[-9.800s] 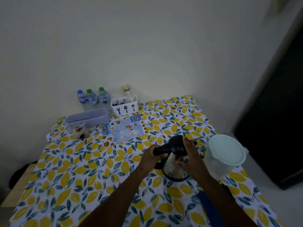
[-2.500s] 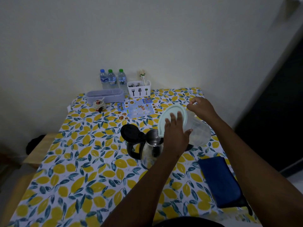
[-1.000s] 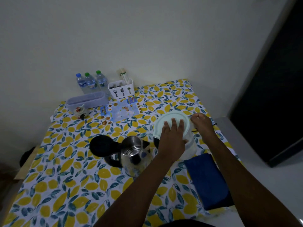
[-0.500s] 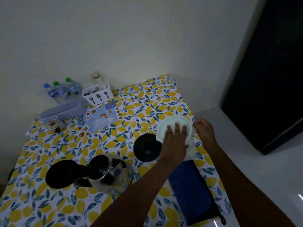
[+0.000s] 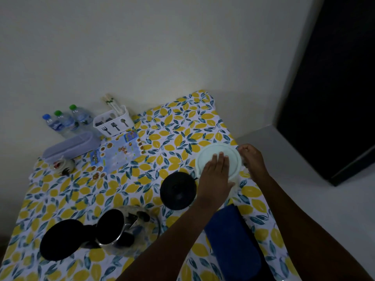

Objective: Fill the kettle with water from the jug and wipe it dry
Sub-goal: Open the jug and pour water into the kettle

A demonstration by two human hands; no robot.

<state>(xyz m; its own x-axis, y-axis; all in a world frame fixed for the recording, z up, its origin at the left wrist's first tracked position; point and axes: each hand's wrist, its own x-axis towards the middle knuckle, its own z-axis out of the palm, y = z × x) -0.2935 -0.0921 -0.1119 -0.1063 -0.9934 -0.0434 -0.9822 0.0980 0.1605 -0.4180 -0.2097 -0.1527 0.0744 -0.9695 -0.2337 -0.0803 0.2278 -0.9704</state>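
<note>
Head view: kettle (image 5: 119, 230) sits lid-open at table's near-left, well left of both hands. Jug (image 5: 219, 161) far right; left hand (image 5: 215, 179) lies flat, fingers spread, on its lid; right hand (image 5: 252, 159) curled at its side, grip unclear. One blue cloth (image 5: 231, 240) lies nearest the right arm. Three bottles (image 5: 67, 121).

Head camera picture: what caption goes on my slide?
Left hand flat on jug lid, right hand beside it, open kettle nearby.

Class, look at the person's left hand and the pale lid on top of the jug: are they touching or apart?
Touching. The head view shows the left hand laid flat on the jug lid, its fingers resting directly on the pale surface with no gap visible.
</note>
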